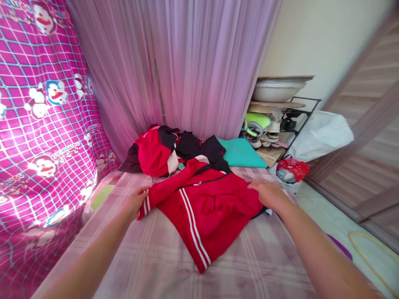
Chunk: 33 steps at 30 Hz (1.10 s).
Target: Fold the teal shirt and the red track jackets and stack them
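Observation:
A red zip-up jacket [218, 199] with white stripes and a dark zip lies spread on the plaid bed cover [140, 257]. At its left, my left hand [137, 201] is closed on a striped sleeve end. My right hand [270, 194] grips the red cloth at the jacket's right edge, its fingertips partly hidden. Behind the jacket sits a bunched red, black and white garment [152, 153]. Black clothing [193, 147] is heaped beside that, partly behind the jacket's collar.
A folded teal cloth or mat [240, 153] lies at the back right. Beyond it stands a rack [304, 124] with shoes and a bowl [277, 90]. White and red bags [324, 133] rest near the floor. Purple curtains [199, 62] and a pink patterned sheet [40, 124] hang around the bed.

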Available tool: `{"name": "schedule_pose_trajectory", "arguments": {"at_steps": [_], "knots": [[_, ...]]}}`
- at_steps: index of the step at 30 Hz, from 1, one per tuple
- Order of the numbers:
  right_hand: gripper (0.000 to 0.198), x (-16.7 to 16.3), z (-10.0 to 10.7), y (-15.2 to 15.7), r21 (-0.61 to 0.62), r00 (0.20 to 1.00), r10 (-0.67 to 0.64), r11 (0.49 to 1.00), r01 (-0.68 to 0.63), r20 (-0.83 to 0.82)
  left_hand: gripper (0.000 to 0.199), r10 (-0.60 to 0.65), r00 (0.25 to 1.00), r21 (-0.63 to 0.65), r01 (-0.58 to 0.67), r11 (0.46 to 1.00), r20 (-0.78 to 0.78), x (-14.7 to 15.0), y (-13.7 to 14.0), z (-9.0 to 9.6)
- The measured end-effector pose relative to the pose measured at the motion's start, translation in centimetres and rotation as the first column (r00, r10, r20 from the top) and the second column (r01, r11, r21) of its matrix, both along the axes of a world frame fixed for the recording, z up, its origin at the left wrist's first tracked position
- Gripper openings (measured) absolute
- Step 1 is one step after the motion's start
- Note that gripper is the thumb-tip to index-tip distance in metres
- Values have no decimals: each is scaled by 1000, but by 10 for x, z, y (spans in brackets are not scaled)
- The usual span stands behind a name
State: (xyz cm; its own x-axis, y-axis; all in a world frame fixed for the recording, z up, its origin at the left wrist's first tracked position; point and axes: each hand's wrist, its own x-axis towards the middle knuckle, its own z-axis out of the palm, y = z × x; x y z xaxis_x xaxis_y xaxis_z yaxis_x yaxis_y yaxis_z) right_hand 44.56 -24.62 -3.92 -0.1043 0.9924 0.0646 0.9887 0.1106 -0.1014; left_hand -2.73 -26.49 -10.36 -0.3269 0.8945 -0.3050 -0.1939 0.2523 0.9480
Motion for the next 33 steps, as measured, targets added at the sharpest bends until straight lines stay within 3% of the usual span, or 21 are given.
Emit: {"name": "schedule_pose_trajectory", "arguments": {"at_steps": [3, 7, 11, 14, 16, 18, 22, 27, 33], "knots": [[47, -47, -2, 0, 66, 992, 128, 990, -128, 7, 15, 60, 997, -52, -57, 997, 55, 6, -10, -18], [38, -128, -8, 13, 178, 931, 352, 926, -332, -93, 25, 39, 999, -18, -40, 999, -18, 7, -17, -23], [36, -173, -22, 32, 82, 965, 263, 961, -263, 4, 58, 69, 950, -38, -85, 996, -305, 5, -31, -20], [21, -175, -27, 33, -6, 970, 243, 970, -243, 32, 59, 130, 728, 94, -90, 991, -674, 10, -46, -17], [15, -168, -25, 24, 39, 957, 284, 958, -283, -51, 52, 167, 567, 235, 49, 971, -807, 22, -53, -14], [14, -160, -20, 10, 120, 927, 335, 940, -318, -169, 46, 154, 488, 306, 249, 919, -859, 42, -54, -6], [12, -146, -6, -19, 199, 861, 411, 910, -365, -301, 44, 67, 416, 295, 513, 806, -907, 99, -45, 15], [9, -137, 4, -38, 235, 812, 432, 901, -366, -393, 42, -83, 384, 191, 622, 760, -919, 149, -38, 24], [11, -136, -9, -41, 256, 718, 472, 881, -397, -512, 28, 97, 379, 333, 630, 702, -920, 152, -48, 18]]}}
